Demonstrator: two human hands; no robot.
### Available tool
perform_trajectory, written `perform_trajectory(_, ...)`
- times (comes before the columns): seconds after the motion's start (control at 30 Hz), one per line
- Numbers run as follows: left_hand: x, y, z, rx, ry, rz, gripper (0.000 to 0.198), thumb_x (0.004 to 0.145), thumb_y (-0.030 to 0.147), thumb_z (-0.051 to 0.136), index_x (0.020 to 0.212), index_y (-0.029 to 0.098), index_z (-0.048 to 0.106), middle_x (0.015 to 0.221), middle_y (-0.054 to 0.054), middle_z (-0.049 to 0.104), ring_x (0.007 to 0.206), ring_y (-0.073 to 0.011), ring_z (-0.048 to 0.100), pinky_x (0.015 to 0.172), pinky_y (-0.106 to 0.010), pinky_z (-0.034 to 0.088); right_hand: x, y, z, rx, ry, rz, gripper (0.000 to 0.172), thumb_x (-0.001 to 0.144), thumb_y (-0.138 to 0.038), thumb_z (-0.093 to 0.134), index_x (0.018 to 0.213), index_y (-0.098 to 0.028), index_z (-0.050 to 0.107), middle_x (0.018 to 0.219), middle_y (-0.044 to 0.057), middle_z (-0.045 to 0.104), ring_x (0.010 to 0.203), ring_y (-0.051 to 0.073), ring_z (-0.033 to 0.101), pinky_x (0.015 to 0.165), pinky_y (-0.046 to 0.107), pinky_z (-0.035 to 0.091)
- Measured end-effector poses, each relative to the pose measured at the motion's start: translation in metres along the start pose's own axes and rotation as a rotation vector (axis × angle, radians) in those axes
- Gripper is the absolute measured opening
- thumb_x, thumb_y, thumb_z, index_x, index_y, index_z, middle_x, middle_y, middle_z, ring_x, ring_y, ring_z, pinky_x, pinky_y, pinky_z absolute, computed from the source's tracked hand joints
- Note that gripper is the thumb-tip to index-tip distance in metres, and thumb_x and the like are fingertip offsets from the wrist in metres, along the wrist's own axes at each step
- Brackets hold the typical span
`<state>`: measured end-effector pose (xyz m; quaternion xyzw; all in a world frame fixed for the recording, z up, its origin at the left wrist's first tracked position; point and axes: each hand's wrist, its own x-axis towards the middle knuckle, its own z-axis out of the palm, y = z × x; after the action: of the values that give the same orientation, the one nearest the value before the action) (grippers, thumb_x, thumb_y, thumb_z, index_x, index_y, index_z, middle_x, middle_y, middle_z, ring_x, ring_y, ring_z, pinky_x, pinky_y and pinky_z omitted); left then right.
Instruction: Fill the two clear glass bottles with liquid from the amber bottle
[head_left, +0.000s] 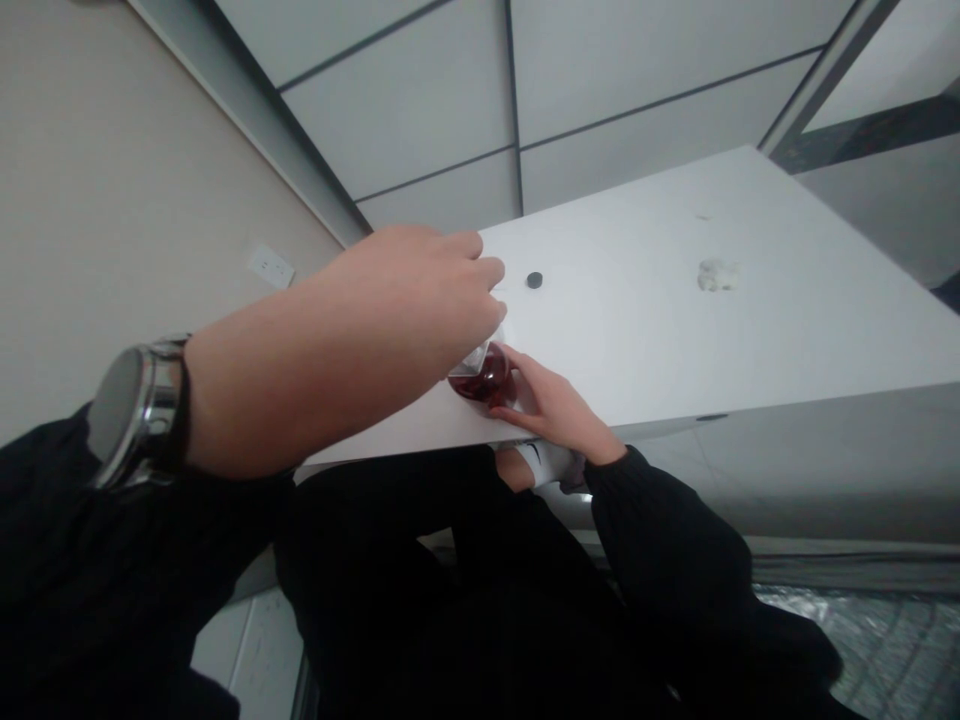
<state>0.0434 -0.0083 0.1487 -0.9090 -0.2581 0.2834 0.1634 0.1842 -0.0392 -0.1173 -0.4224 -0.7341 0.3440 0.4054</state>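
Observation:
A rounded clear container (pixel 487 375) with dark red contents is at the near edge of the white table. My right hand (pixel 551 400) grips its right side, thumb and fingers spread around it. Over the container's top, my left hand (pixel 442 285) is closed with the fingers curled away from me; whatever they hold is hidden behind the back of the hand. A pale, shiny faceted part (pixel 474 360) of the container shows just beneath my left wrist. On the table beyond, a small dark round disc (pixel 534 280) lies a little to the right of my left hand.
The white table (pixel 637 330) stretches away to the right, with a crumpled whitish translucent piece (pixel 718 275) on it. Behind stand pale panelled doors (pixel 420 110). A wall socket (pixel 271 266) is at left. My legs (pixel 420 600) are below the table's near edge.

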Motion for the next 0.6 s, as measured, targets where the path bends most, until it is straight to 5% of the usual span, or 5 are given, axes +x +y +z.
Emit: perform_trajectory(0.6,0.0024,-0.0033,0.0044,-0.011,-0.006,-0.002,0.013,0.082,0.016,0.069,0.09,0.023,0.077,0.098,-0.008,0.074,0.102,-0.0307,0.068,0.084,-0.037,0.051,-0.0009,0.0015,0.0004,-0.008,0.011,-0.006,0.083,0.092,-0.048,0.077,0.165,-0.032,0.04,0.162,0.01,0.057,0.143,0.038,0.06,0.117,0.06,0.051)
